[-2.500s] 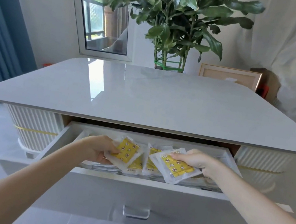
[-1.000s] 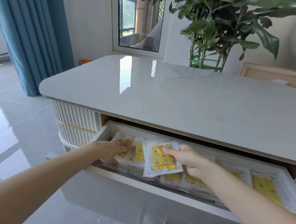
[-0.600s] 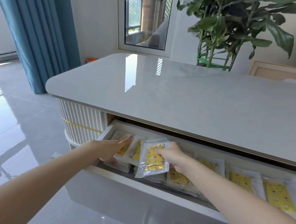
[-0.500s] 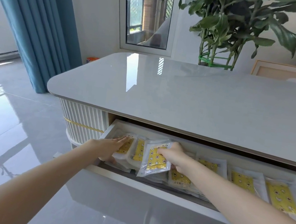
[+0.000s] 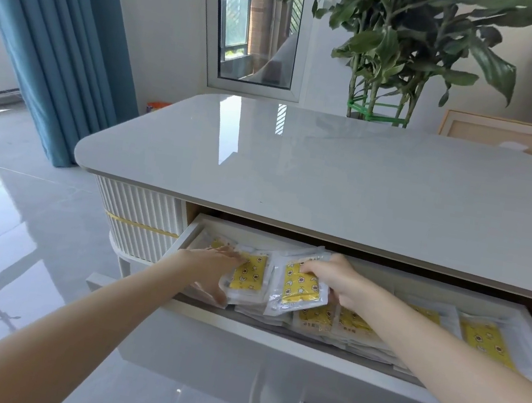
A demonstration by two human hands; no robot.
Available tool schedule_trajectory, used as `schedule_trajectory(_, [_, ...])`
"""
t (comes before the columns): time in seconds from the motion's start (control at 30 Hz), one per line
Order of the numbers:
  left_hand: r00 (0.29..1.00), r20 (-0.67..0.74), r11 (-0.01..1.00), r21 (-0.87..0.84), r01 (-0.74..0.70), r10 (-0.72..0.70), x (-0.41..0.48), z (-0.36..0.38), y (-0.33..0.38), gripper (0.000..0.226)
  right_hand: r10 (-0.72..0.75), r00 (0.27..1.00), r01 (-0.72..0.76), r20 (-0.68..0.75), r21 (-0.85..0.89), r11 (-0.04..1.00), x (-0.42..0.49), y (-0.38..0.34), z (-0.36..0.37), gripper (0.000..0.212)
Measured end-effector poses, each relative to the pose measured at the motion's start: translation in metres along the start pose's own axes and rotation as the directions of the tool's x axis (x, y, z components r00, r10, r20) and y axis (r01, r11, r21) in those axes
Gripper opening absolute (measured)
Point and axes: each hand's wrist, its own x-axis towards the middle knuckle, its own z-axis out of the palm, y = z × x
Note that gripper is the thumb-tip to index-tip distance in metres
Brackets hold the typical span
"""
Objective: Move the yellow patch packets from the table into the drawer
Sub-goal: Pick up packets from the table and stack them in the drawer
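Partly beneath right hand (image 5: 337,282), one packet (image 5: 299,289).

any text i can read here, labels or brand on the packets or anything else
No text can be read.
Yellow patch packets in the drawer: small dark print, too blurred to read.
Orange box on the floor: any print too small to read.

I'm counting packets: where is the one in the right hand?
Head view: the held packet is in the left part of the open drawer, pinched by the right hand, beside a second packet the left hand touches.
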Motion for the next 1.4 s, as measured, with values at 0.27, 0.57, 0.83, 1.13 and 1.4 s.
schedule_trajectory(0.27, [1.0,-0.002,0.999,-0.026,-0.026,0.026,-0.002,-0.016,0.026,0.105,0.108,0.994,-0.103,-0.03,0.135,0.986,-0.003,0.013,-0.026,0.024])
schedule_trajectory(0.57, [0.992,0.014,0.991,-0.043,-0.126,0.127,0.017,-0.023,0.057,0.1,0.186,0.981,-0.17,-0.059,0.207,0.963,0.002,0.023,-0.036,0.054])
schedule_trajectory(0.83, [0.99,0.011,0.986,-0.094,-0.136,0.138,0.02,-0.016,0.062,0.105,0.176,0.966,-0.156,-0.189,0.117,0.981,0.013,0.039,-0.042,0.049])
schedule_trajectory(1.13, [0.985,0.005,0.985,0.038,-0.171,0.171,0.024,-0.022,0.095,0.117,0.164,0.962,-0.156,-0.217,0.056,0.986,0.009,0.041,-0.058,0.054])
schedule_trajectory(1.4, [0.991,0.022,0.985,0.108,-0.133,0.131,0.036,-0.023,0.129,0.124,0.245,0.956,-0.203,-0.161,0.24,0.949,0.0,0.052,-0.1,0.021])
